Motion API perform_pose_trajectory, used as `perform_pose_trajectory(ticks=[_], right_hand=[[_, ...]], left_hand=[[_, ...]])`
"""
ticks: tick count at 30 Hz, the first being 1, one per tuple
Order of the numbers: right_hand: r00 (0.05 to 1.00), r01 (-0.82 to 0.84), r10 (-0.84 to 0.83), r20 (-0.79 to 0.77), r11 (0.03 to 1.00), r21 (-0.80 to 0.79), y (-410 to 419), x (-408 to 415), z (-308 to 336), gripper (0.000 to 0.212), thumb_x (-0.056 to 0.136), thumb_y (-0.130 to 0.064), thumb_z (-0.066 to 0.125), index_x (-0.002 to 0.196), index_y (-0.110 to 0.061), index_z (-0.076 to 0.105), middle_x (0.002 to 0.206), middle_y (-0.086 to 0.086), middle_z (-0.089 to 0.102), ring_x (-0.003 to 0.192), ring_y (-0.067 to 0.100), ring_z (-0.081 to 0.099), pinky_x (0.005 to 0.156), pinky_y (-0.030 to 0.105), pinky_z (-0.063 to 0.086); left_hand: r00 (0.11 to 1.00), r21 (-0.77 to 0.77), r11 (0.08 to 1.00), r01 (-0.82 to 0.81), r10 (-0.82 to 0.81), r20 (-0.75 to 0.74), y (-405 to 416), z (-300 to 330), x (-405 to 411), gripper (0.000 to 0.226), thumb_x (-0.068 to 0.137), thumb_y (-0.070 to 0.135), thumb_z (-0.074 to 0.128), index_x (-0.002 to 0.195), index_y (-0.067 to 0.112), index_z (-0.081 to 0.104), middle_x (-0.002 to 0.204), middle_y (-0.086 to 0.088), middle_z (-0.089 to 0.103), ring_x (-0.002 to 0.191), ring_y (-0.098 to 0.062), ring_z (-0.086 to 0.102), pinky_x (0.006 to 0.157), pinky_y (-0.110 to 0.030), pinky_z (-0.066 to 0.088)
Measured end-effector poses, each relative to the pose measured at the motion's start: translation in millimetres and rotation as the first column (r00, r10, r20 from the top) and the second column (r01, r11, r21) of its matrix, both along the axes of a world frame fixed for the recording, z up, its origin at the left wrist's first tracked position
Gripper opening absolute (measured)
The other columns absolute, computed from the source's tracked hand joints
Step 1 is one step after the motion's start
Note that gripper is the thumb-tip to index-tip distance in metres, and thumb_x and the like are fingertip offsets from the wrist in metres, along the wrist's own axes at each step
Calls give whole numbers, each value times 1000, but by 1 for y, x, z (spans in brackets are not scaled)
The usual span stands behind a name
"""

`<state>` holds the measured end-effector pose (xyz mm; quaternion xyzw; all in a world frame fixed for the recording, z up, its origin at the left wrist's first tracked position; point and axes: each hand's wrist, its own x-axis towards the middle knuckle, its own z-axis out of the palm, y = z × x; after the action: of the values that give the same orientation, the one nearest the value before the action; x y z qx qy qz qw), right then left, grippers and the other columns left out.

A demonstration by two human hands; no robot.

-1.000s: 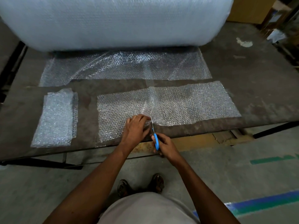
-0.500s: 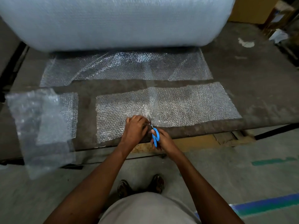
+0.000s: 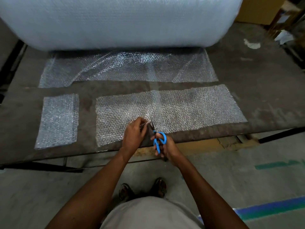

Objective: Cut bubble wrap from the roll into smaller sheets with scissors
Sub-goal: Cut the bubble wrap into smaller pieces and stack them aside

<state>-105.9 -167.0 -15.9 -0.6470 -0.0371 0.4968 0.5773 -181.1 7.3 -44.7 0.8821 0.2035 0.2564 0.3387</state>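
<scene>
At table edge, right hand [image 3: 166, 146] round scissors [image 3: 158, 140], left hand [image 3: 134, 135] pinching sheet [image 3: 181, 109].

Dark worn table [image 3: 247, 90], sandalled feet [image 3: 158, 187], cardboard box [image 3: 259, 9].

Dim overall; glare on bubble wrap [image 3: 128, 66] toward 12 o'clock; wide-angle bowing at edges; slight softness.

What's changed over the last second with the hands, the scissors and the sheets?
The scissors have opened and their blades have cut a short way into the long sheet's near edge. The left hand, flat a second ago, now pinches the sheet beside the cut. A loose sheet that fluttered over the stack half a second ago is gone from view. The right hand still holds the scissors; the roll is unmoved.
</scene>
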Motion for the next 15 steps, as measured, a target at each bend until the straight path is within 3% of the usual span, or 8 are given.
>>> perform_pose_trajectory(ticks=[5,8,15], right_hand=[[999,1,-2,50,1000,27,19,8,2,37,108,-46,51,109,-12,66,73,10,67,51,22,62,41,21,34],[991,-19,15,134,999,29,32,17,0,44,92,-55,65,109,-15,65,75,11,70,51,26,65,42,24,37],[959,-93,79,273,995,39,26,24,-12,32,109,-31,62,125,-4,68,83,13,68,57,21,65,43,22,40]], left_hand=[[999,-23,999,36,-36,7,0,1,-2,12,99,15,75,108,17,67,103,2,73,92,-14,69,83,-36,57],[999,0,999,47,-47,10,-1,5,-4,12,99,14,73,110,15,69,106,2,73,97,-15,66,89,-28,50],[995,0,995,101,-101,13,7,10,-6,18,99,10,73,114,16,66,110,2,69,102,-11,63,92,-31,54]])
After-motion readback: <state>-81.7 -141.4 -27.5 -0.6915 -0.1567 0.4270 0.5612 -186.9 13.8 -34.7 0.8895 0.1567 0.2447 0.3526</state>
